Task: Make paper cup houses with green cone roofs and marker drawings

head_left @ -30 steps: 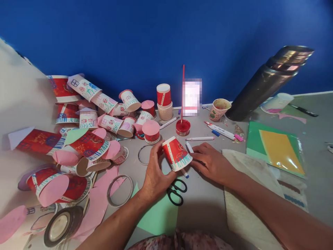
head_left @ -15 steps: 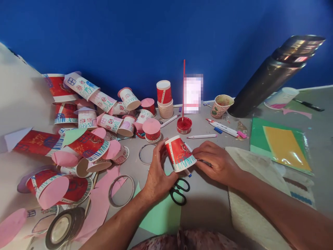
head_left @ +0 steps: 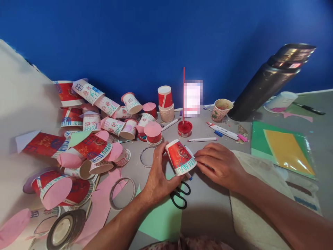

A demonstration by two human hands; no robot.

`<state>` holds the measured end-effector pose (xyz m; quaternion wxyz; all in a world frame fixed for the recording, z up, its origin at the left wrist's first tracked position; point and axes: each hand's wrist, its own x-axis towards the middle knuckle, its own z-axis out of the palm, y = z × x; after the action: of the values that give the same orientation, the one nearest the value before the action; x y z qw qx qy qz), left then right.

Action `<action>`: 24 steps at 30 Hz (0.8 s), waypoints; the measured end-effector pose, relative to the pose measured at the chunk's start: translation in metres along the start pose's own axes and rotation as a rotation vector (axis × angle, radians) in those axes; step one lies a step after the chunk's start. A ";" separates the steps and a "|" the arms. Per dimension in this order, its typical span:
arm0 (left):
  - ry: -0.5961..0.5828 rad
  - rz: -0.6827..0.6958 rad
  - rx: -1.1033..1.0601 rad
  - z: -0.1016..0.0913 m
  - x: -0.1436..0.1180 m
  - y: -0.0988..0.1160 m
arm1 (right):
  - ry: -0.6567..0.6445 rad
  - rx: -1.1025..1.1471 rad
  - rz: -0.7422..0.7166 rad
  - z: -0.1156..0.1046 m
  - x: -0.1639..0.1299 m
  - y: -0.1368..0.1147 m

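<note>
My left hand (head_left: 159,178) is wrapped around a red paper cup (head_left: 180,158), its wide rim tilted down to the right. Teal zigzag lines and some blue strokes run along the cup near that rim. At the rim's right side are the closed fingertips of my right hand (head_left: 217,161); whatever they pinch is hidden. Part of a white marker (head_left: 189,151) shows behind the cup, and a blue marker end (head_left: 190,177) sticks out below it. Black-handled scissors (head_left: 180,196) lie just under my left hand, partly over a green paper sheet (head_left: 162,222).
Decorated paper cups (head_left: 91,149) with paper pieces are heaped at left. Tape rolls (head_left: 122,193) lie nearby. Behind stand stacked cups (head_left: 165,100) and a red paint pot (head_left: 185,129) with a stick. A black flask (head_left: 262,92), loose markers (head_left: 225,132) and coloured paper (head_left: 288,149) are at right.
The view has shifted slightly. The cup is tilted a little differently in my left hand. A dark piece seen between my right fingers earlier no longer shows.
</note>
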<state>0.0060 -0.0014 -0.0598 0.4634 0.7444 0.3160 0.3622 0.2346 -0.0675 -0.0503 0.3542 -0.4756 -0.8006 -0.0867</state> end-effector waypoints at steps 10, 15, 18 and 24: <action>-0.196 -0.104 -0.518 -0.002 0.002 -0.002 | -0.096 0.245 0.296 0.004 -0.007 0.004; -0.300 -0.184 -0.660 -0.004 -0.001 -0.006 | -0.191 0.434 0.378 0.000 -0.011 0.002; -0.283 -0.234 -0.687 -0.004 -0.001 -0.005 | -0.127 0.367 0.353 0.000 -0.010 0.001; -0.148 -0.234 -0.722 -0.005 0.001 -0.012 | 0.065 0.107 0.203 0.001 -0.005 -0.001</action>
<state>0.0006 0.0065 -0.0685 0.7555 0.5164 0.2166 0.3400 0.2345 -0.0712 -0.0535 0.4119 -0.5316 -0.7397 -0.0231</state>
